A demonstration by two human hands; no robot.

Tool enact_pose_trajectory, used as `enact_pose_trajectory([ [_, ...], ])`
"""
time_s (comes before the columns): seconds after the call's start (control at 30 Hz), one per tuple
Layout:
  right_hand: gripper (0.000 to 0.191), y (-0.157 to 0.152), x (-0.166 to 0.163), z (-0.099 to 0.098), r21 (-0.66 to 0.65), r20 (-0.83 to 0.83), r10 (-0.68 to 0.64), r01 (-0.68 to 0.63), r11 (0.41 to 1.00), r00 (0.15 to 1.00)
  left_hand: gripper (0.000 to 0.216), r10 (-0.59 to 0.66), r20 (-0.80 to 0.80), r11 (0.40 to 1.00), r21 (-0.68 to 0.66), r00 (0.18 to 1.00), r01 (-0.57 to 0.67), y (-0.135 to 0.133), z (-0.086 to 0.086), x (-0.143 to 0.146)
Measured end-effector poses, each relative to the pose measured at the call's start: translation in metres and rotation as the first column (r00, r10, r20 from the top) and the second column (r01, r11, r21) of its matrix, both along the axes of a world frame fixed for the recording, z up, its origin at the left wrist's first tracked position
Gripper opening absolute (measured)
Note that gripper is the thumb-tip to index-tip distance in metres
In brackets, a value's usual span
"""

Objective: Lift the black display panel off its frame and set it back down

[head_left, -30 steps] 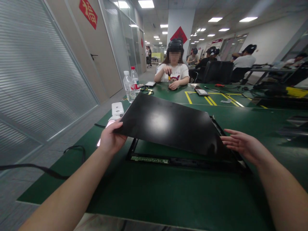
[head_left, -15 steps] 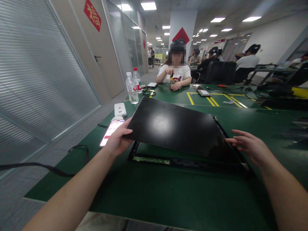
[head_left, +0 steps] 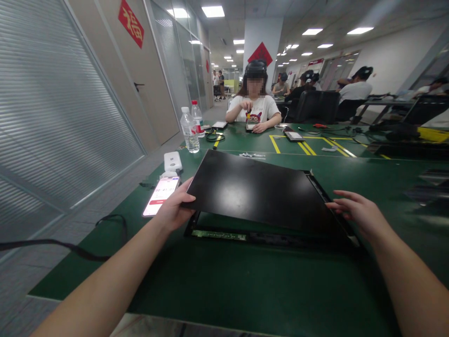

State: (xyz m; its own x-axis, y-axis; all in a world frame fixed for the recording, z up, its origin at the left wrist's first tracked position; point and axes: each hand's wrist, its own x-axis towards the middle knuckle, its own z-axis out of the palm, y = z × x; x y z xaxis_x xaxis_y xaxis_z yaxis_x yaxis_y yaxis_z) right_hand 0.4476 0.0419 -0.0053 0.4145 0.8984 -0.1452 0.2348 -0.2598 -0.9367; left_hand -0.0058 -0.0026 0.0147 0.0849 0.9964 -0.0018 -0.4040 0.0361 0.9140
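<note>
My left hand point(head_left: 176, 206) grips the left edge of a flat black screen panel point(head_left: 252, 192), thumb on top. The panel's left side is raised, and its right side rests low against a black frame point(head_left: 280, 239) lying on the green table. A green circuit board strip point(head_left: 218, 235) shows along the frame's near edge. My right hand point(head_left: 356, 210) is by the right edge of the panel and frame, fingers stretched out and holding nothing; whether the fingertips touch the edge is hard to tell.
A phone point(head_left: 162, 195) and white power bank point(head_left: 173, 162) lie left of the panel. Two plastic bottles point(head_left: 191, 133) stand behind them. Small pale strips point(head_left: 251, 155) lie beyond the panel. Across the table a person point(head_left: 253, 105) works with a tool. A black strap point(head_left: 70, 248) hangs at left.
The raised left side of the panel has sunk slightly toward the frame, uncovering the pale strips behind it. My right hand has stayed nearly in place at the right edge.
</note>
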Motion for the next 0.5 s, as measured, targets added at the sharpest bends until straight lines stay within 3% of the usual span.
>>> enact_pose_trajectory([
  [0.23, 0.031, 0.003, 0.01, -0.008, 0.033, 0.086, -0.016, 0.013, 0.999, 0.996, 0.078, -0.013, -0.007, 1.0, -0.024, 1.0, 0.013, 0.001, -0.007, 0.004],
  [0.5, 0.032, 0.001, 0.005, -0.003, 0.008, 0.129, -0.035, 0.034, 0.999, 0.991, 0.078, -0.057, 0.004, 0.998, -0.033, 0.998, 0.057, 0.004, -0.015, 0.004],
])
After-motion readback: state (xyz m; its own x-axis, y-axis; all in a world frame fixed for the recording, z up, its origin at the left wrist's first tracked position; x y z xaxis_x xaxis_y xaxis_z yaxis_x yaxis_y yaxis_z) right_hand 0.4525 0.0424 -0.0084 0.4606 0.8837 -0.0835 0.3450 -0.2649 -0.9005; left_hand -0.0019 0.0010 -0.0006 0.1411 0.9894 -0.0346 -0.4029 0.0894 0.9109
